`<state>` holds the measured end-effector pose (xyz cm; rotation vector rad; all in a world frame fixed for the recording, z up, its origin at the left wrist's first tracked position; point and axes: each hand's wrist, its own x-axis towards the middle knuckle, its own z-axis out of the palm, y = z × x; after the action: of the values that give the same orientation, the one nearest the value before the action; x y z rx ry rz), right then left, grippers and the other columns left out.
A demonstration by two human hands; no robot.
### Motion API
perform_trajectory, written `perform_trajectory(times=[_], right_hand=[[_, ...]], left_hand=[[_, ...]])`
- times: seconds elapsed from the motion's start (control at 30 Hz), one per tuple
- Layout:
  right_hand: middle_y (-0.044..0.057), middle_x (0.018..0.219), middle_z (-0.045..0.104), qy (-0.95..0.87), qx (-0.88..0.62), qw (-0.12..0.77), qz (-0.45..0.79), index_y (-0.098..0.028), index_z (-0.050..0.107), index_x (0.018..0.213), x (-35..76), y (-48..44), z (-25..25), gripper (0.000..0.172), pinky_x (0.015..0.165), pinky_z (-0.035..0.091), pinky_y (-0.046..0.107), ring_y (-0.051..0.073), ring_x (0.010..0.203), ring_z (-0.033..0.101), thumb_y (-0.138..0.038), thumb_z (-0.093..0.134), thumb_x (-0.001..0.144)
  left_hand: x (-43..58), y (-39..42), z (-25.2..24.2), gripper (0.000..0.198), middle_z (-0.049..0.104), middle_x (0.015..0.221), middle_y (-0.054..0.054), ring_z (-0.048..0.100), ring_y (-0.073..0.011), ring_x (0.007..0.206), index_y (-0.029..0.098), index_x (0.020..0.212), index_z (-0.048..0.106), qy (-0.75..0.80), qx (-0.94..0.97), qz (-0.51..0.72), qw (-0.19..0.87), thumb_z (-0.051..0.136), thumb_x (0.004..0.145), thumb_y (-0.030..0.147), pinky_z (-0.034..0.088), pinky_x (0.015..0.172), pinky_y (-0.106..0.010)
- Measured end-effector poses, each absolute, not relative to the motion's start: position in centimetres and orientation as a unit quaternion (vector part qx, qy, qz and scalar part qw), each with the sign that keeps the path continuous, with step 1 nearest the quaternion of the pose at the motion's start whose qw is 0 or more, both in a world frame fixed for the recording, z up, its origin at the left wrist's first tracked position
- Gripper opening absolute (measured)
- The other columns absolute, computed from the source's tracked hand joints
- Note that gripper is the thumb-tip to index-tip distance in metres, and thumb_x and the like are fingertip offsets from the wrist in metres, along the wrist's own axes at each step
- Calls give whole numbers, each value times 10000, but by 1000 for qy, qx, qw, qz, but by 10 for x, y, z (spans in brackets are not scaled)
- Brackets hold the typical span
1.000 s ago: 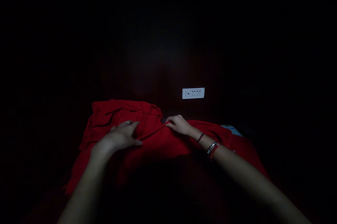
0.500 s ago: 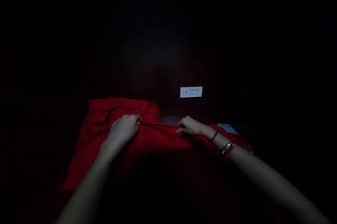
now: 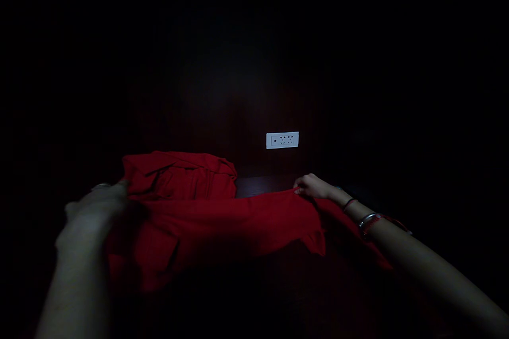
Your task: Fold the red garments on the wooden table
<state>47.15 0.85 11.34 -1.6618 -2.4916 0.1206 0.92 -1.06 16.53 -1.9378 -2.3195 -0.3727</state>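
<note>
A long piece of red cloth (image 3: 238, 222) stretches across in front of me, its upper edge fairly straight between my two hands. At its right end my right hand (image 3: 314, 186) pinches the upper edge, thumb and fingers closed. My left hand (image 3: 93, 209), blurred by motion, is at the far left end with the cloth running into it; its fingertips are partly hidden. Behind the stretched cloth lies a rumpled heap of red cloth (image 3: 191, 174) with folds and a flap. More red cloth hangs under my right forearm.
A white socket plate (image 3: 282, 140) is on the dark wall behind. A strip of dark surface (image 3: 258, 185) shows between the heap and my right hand. Most of the surroundings are too dark to make out.
My hands have moved apart, the left far to the left and nearer, the right a little to the right. The cloth between them is spread wider. My right forearm now covers the phone's place.
</note>
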Motion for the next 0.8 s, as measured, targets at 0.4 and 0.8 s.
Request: perform_trajectory(times=[0.4,0.8], right_hand=[[37,767,637,-874,-428,223,54,-123,637,857,382,-43,171,177,642,369,202,106,677,534,-203,496,786],[14,652,594,-866,-477,94,115,-117,622,741,430,-23,108,188,531,332,186,88,555,468,-242,490,785]], left_hand=[[186,-25,123,247,582,734,-19,522,-154,708,176,825,572,-401,-885,-208,-113,389,790,337,392,673,-264],[147,-31,162,251,568,763,-17,507,-149,768,182,687,549,-401,-852,-326,-80,399,771,365,386,741,-258]])
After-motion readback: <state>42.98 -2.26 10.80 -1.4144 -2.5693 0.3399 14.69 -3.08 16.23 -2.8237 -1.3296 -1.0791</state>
